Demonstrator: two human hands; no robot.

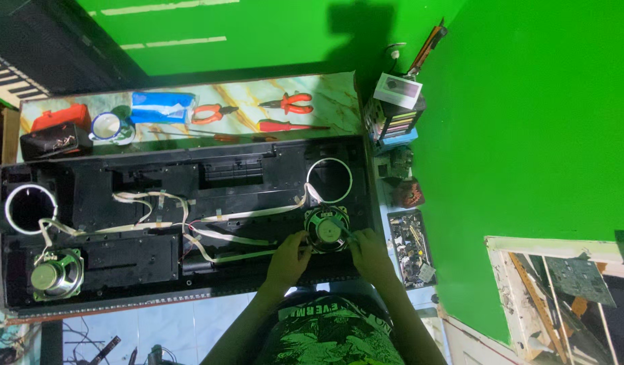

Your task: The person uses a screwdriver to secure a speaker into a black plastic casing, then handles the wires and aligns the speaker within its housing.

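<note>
Head view: your left hand [289,255] and right hand [366,251] flank the loose speaker [326,230] — fingers curled onto its rim; right sits marginally nearer.

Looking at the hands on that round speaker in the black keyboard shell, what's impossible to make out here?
Head view, the only one:
- Left hand and right hand fingertips at the round black speaker: too small to tell grip or any tool.
- Thin wires in the black plastic keyboard shell: joints too small.
- Parts tray: contents blurred.
</note>
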